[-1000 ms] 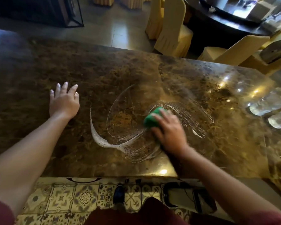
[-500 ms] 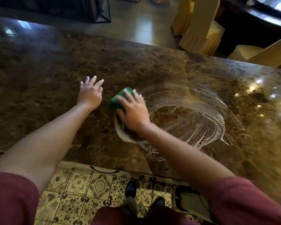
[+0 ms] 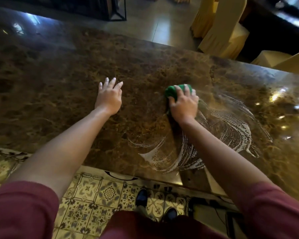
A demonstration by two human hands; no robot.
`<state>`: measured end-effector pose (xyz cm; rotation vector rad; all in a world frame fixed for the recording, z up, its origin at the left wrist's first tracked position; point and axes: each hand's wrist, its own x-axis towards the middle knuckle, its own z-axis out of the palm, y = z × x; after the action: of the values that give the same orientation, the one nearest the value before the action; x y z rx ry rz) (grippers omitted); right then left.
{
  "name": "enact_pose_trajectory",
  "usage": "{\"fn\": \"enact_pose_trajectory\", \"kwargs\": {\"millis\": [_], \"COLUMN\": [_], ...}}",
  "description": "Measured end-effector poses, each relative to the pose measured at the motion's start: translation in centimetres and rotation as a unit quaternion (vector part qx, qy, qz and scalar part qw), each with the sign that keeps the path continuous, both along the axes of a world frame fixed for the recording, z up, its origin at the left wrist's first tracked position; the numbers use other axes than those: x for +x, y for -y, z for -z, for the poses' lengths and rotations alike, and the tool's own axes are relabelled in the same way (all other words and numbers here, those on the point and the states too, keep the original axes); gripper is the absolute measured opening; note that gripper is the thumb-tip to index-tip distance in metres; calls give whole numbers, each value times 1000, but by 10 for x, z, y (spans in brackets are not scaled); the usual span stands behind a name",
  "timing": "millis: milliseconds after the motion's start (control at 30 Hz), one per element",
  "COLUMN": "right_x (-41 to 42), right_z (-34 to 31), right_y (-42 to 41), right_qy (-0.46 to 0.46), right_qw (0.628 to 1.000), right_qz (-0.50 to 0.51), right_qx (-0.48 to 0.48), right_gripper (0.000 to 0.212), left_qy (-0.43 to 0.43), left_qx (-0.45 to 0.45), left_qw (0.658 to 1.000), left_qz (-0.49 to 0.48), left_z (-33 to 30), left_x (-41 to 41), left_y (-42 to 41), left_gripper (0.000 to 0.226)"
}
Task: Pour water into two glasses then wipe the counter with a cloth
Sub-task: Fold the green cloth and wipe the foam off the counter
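Head view: I saw the right hand (image 3: 183, 105) clamped on the green cloth (image 3: 177, 90), the soapy streaks (image 3: 231, 130) lying to its right and nearer me. The left hand (image 3: 109, 98) lay flat, fingers apart, on the counter (image 3: 59, 87), farther from them.

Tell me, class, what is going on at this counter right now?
A person is wiping a brown marble counter. The right hand grips a green cloth, fingers curled over it, pressing it on the stone. The left hand lies flat on the counter beside it, fingers spread, holding nothing. Soapy white streaks curl across the surface to the right and near the front edge, so wiping is under way. No glasses show in this view.
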<state>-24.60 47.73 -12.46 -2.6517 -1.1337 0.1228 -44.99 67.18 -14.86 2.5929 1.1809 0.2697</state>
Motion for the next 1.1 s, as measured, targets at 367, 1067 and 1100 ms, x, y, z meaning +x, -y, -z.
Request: {"fn": "enact_pose_trajectory", "kwargs": {"millis": [367,1067,1100], "right_x": [-108,-9,3], "right_z": [21,12,8], "right_y": [155,138,114], "right_qy": [0,25,12], "right_qw": [957,999,1000], "right_qz": [-290,-27,21], "right_qx": [25,21,19], "right_gripper": [53,54,56], "left_qy": [-16,-10,-9], "left_qx": [7,28,30], "left_qw": [1000,1000,1000], "left_qz": [-5,0,2], "left_z": [-3,6,7], "left_x": [-1,-2,-1], "left_y": [4,0,-1], "left_gripper": [47,47,47]}}
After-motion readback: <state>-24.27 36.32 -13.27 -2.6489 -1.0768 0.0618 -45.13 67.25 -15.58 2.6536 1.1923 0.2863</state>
